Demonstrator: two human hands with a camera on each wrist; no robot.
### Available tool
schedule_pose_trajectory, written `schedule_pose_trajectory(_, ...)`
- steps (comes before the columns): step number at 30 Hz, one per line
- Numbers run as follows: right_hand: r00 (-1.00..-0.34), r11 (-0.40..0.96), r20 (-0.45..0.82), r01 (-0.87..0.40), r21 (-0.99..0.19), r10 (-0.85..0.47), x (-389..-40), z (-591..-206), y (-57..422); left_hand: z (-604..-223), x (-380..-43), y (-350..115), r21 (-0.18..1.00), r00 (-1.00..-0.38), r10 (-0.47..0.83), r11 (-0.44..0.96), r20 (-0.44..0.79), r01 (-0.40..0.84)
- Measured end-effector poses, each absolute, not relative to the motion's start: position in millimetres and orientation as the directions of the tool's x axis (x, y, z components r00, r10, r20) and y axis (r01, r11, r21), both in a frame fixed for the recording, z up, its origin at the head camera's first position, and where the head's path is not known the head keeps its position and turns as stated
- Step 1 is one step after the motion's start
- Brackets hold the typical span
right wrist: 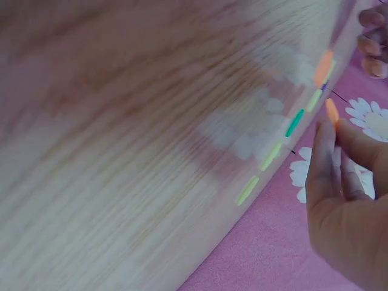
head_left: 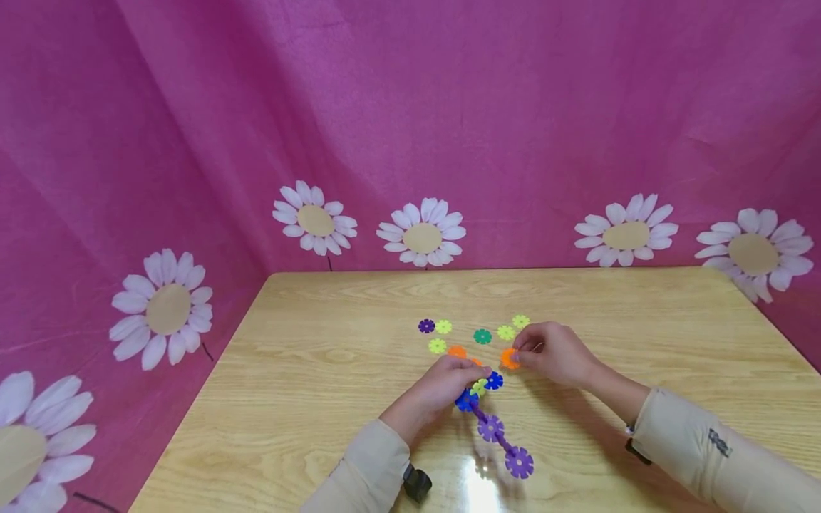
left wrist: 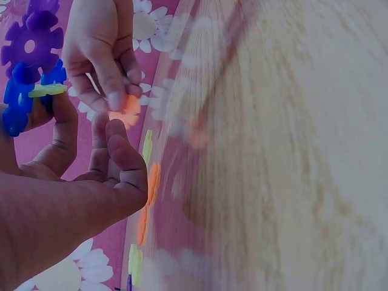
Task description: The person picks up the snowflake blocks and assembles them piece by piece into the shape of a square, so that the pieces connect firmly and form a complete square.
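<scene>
My left hand grips the upper end of a chain of interlocking flower-shaped plastic discs. A blue disc and a yellow-green disc sit by its fingers, and purple discs slant down toward me, held off the table. Between thumb and fingers, my right hand pinches a loose orange disc, just right of the chain. In the left wrist view this orange disc appears close to the left fingertips; whether they touch cannot be told. The left fingers partly hide the chain's upper end.
Beyond the hands, loose discs lie on the wooden table: a dark purple one, a green one, several yellow-green ones and orange ones near the left hand. A pink cloth with printed daisies hangs behind and at the sides.
</scene>
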State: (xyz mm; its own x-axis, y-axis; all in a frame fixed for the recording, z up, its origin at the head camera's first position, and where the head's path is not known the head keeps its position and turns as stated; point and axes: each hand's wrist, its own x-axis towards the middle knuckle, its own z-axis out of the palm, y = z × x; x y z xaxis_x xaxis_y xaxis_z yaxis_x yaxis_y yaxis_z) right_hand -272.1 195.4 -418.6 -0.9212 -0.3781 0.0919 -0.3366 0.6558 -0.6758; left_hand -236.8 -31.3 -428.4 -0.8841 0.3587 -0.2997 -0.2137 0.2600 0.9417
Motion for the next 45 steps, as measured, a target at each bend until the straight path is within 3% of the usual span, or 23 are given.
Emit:
schedule_pose_trajectory(8,-0.886,0.378,-0.011,-0.187,-0.907,-0.464,-260,-414,204,-426,-239,-31,0.937,-0.886,0.348,0.277,-0.305,-0.214)
schedule_pose_trajectory(16,-0.855,0.277,-0.075,-0.082,-0.957,-0.513,-254,-414,211,-430,-241,-31,0.941,-0.89,0.352,0.274,-0.289,-0.197)
schedule_pose_trajectory(32,-0.814,0.259,-0.014,-0.168,-0.951,-0.58,-252,-412,210,-428,-240,-29,0.939,-0.885,0.352,0.266,-0.305,-0.218)
schedule_pose_trajectory(45,-0.8,0.295,0.019,-0.242,-0.924,-0.599,-252,-408,206,-426,-236,-27,0.959,-0.899,0.366,0.231,-0.241,-0.163)
